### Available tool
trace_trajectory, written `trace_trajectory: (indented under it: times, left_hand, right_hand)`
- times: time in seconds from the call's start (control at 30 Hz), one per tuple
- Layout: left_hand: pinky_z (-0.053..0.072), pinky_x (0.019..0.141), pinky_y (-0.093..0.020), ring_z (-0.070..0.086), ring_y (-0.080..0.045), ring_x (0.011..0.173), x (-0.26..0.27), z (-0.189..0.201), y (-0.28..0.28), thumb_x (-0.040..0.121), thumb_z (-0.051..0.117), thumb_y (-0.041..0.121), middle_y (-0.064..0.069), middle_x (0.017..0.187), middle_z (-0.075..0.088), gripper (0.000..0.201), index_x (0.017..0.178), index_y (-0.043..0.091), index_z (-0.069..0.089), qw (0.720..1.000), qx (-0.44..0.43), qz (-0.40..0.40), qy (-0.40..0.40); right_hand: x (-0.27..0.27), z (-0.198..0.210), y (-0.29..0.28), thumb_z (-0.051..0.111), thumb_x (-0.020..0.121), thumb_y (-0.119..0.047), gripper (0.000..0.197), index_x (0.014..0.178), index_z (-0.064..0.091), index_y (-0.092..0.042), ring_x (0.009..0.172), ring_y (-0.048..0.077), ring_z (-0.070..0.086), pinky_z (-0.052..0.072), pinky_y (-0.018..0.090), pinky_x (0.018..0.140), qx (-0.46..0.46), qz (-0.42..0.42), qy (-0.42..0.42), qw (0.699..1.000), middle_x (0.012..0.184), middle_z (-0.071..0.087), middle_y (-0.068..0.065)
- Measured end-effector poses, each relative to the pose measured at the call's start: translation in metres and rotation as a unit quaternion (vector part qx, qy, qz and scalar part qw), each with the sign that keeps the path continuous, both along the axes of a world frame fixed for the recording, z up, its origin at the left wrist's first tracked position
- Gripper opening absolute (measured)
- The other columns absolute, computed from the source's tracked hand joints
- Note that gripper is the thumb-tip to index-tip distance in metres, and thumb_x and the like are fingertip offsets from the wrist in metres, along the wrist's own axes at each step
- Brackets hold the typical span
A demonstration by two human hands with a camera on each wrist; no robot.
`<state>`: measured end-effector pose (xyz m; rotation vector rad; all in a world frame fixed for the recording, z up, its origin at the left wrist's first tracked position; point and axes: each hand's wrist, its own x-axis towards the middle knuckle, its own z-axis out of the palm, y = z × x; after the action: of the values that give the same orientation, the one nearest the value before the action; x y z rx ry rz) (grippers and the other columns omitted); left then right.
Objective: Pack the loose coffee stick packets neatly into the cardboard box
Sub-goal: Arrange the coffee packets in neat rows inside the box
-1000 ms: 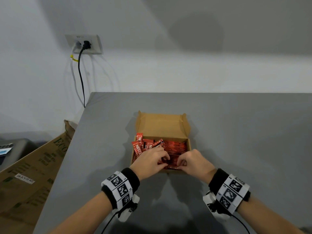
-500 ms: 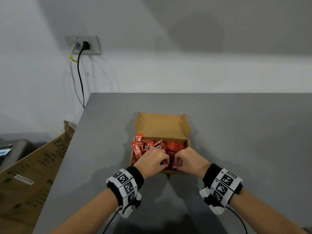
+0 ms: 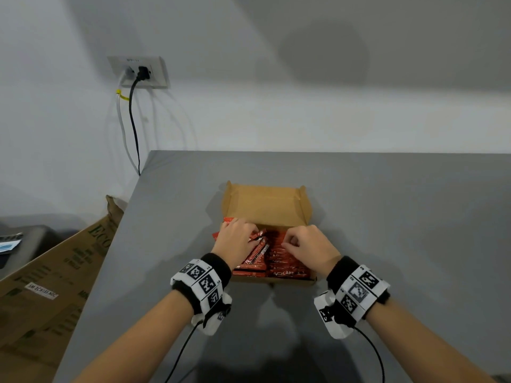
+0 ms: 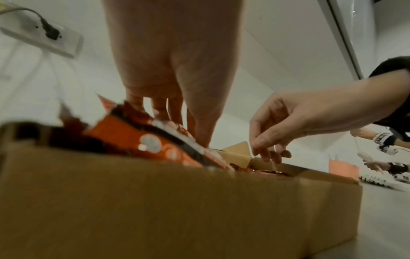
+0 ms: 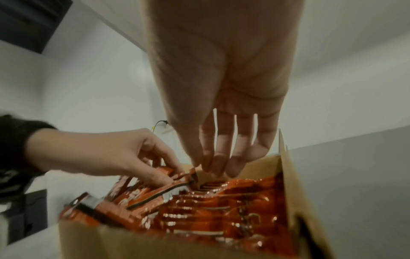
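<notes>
- Head view: cardboard box point(image 3: 266, 205) mid-surface, packets point(image 3: 279, 261) inside, messy at 9 o'clock.
- Left hand point(image 3: 235, 240) pinching skewed packets; right hand point(image 3: 307, 244) fingers loosely curled, empty.
- Packets likely light, slick, floppy; grip long edges.

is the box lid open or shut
Open. The lid stands up behind the box, leaving the red packets inside exposed, and both the left hand and right hand reach in from above.

Packets point(image 3: 279, 261) lie in the box point(image 3: 266, 205) on the table point(image 3: 401, 217).
</notes>
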<state>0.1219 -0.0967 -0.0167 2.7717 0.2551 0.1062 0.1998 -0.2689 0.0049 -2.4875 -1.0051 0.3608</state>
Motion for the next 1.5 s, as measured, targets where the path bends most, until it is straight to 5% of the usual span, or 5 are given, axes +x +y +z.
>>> trace_trajectory:
  times: [0.57, 0.7, 1.1, 1.37, 1.5]
  left_hand:
    - [0.044, 0.073, -0.009, 0.056, 0.0, 0.076, -0.008, 0.041, 0.004, 0.08, 0.07, 0.016, 0.007, 0.081, 0.061, 0.008, 0.085, 0.011, 0.065, 0.953, -0.204, -0.072, -0.214]
    - [0.044, 0.069, -0.011, 0.057, -0.005, 0.075, -0.007, 0.039, -0.006, 0.079, 0.071, 0.017, 0.008, 0.077, 0.062, 0.009, 0.081, 0.011, 0.065, 0.938, -0.248, -0.084, -0.227]
    - [0.037, 0.095, -0.014, 0.061, 0.003, 0.091, -0.014, 0.019, 0.002, 0.083, 0.067, 0.023, 0.011, 0.083, 0.069, 0.044, 0.125, 0.023, 0.053, 0.939, -0.311, 0.035, -0.145]
    - [0.05, 0.078, -0.015, 0.064, -0.001, 0.08, -0.015, 0.021, 0.002, 0.078, 0.072, 0.013, 0.006, 0.083, 0.07, 0.008, 0.086, 0.013, 0.073, 0.935, -0.284, -0.056, -0.207]
    - [0.048, 0.082, -0.009, 0.061, -0.003, 0.086, -0.02, 0.017, 0.005, 0.074, 0.072, 0.001, -0.004, 0.089, 0.07, 0.015, 0.089, 0.003, 0.073, 0.925, -0.194, -0.065, -0.319]
  right_hand:
    - [-0.007, 0.0, -0.002, 0.06, 0.089, -0.024, 0.037, 0.124, 0.054, -0.015, 0.085, 0.002, 0.057, 0.042, 0.006, 0.076, 0.171, 0.026, 0.039, 0.984, 0.106, 0.057, -0.007]
    - [-0.017, 0.0, 0.015, 0.056, 0.092, -0.018, 0.016, 0.105, 0.063, -0.01, 0.081, 0.01, 0.06, 0.046, 0.014, 0.07, 0.209, 0.035, 0.072, 0.975, 0.093, 0.065, 0.001]
    - [-0.02, -0.008, 0.008, 0.056, 0.092, -0.018, 0.017, 0.104, 0.068, -0.013, 0.06, 0.004, 0.061, 0.051, 0.018, 0.062, 0.261, -0.03, 0.061, 0.963, 0.074, 0.064, -0.014]
    - [-0.017, -0.015, 0.001, 0.061, 0.085, -0.035, 0.03, 0.108, 0.068, -0.017, 0.088, 0.008, 0.058, 0.05, 0.031, 0.076, 0.253, 0.042, -0.192, 0.947, 0.096, 0.064, -0.003]
    - [-0.015, -0.014, -0.004, 0.042, 0.09, -0.055, 0.05, 0.122, 0.051, -0.017, 0.109, 0.007, 0.051, 0.042, 0.03, 0.098, 0.243, -0.075, -0.038, 0.966, 0.119, 0.054, -0.003]
